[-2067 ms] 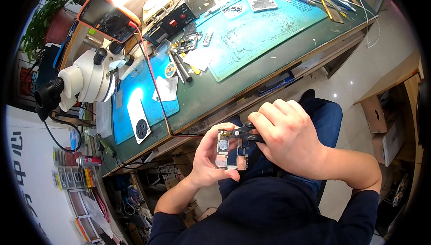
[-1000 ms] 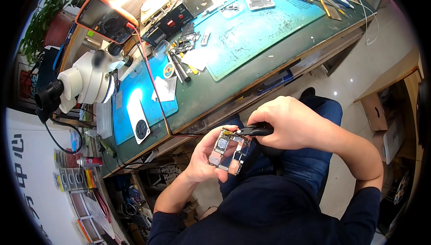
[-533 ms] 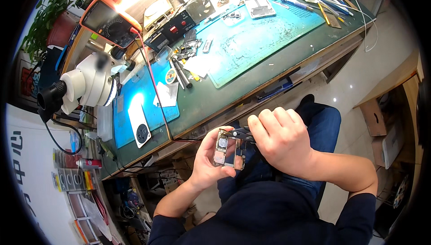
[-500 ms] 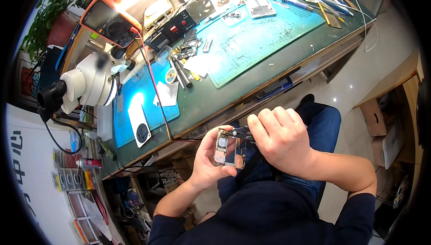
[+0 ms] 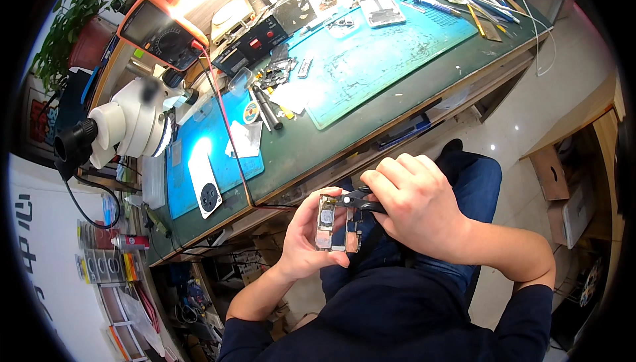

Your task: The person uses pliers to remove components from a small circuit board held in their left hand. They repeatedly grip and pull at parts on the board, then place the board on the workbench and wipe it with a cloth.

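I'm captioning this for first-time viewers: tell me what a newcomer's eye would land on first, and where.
First, low centre, the circuit board in the left fingers, with black pliers in the right fingers at its upper part. Next, the orange-framed multimeter at upper left, above the white microscope. Then the large blue mat on the bench, upper middle.
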{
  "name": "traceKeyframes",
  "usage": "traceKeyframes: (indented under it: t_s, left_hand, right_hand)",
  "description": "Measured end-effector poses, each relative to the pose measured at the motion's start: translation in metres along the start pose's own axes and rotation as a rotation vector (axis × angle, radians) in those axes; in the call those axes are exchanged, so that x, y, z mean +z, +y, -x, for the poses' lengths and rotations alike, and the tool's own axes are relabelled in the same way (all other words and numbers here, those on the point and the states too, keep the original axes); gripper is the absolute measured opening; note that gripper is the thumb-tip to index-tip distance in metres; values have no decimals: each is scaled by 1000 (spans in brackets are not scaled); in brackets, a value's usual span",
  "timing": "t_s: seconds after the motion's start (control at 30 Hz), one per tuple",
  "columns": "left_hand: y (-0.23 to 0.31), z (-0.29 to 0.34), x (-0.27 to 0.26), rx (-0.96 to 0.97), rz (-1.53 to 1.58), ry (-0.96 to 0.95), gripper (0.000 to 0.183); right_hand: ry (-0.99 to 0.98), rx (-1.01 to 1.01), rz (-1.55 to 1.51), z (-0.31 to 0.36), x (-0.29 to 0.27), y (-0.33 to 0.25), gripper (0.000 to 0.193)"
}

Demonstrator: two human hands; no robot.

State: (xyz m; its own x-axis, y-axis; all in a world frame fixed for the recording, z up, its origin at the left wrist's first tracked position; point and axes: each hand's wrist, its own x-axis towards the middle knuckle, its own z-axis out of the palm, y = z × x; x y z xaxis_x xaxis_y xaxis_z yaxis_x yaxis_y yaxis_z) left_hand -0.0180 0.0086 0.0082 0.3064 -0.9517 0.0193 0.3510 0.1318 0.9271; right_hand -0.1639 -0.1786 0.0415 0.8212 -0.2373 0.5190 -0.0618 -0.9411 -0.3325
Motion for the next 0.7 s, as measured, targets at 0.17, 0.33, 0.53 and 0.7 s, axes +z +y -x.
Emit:
traceKeyframes:
  t_s: [0.17,0.33,0.53,0.7]
  left_hand:
    - [2,2,-5,-29,-10,-47,108]
    - [3,2,-12,-40,18,-114,110]
    - [7,2,-10,-123,-8,-77,117]
    - [4,1,-12,-91,8,-136,112]
  right_hand:
    - [-80,8,-67,1,-4,2,24]
    - [-242,59,-240,-2,-12,9,23]
    - [-338,123,-379,-5,-10,19,19]
    - [-390,159,-478,-5,-7,22,19]
